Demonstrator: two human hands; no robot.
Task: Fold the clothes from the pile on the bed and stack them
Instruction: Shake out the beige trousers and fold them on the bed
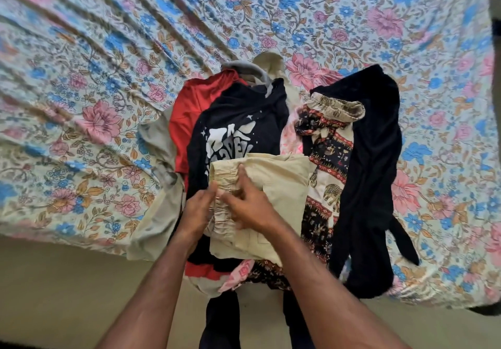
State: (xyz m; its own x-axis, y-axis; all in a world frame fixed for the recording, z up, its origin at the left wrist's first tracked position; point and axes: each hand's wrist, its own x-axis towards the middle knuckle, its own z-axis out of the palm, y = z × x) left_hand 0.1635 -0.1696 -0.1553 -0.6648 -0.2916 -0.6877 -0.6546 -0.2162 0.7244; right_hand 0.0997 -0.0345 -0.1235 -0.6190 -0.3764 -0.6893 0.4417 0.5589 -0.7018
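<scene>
A pile of clothes lies at the bed's near edge. On top sits a folded cream garment (276, 186) with an elastic waistband. My left hand (199, 210) grips the waistband's left edge. My right hand (248, 205) lies flat on the cream cloth, fingers stretched toward the waistband. Under it is a navy T-shirt with a white print (238, 121), over a red shirt (189, 110). To the right lie patterned elephant-print trousers (325, 164) and a long dark navy garment (371, 159).
The bed is covered by a floral sheet (298, 18) in pink and blue. A beige garment (160, 186) hangs over the near edge at the left. A grey and cream piece (260, 69) pokes out behind the pile. The tan floor (67, 294) runs below.
</scene>
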